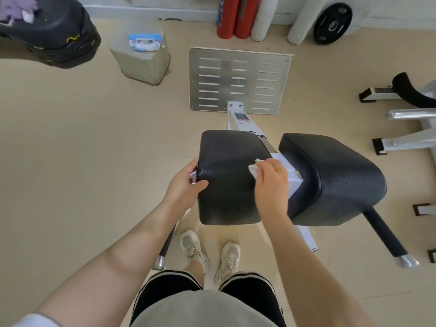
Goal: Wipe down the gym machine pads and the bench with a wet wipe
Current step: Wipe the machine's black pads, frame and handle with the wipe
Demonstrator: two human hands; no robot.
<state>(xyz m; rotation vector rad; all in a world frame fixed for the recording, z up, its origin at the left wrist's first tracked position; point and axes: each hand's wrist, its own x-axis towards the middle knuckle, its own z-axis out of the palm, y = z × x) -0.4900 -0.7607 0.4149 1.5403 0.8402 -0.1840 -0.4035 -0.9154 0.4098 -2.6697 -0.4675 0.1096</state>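
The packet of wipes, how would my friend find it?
Start at the slotted grey metal footplate on the beige floor. Left of it stands a pale plastic canister. The blue-and-white soft wipes packet lies on top, the only blue thing there.

Two red foam rollers [237, 17] and white ones [265, 18] leaned against the wall beside a black weight plate [332, 23]. A slotted metal footplate [239, 80] lay on the beige floor [82, 138].

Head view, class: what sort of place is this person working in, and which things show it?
Most likely a gym: black padded machine pads, a weight plate leaning at the wall, and foam rollers standing beside it.
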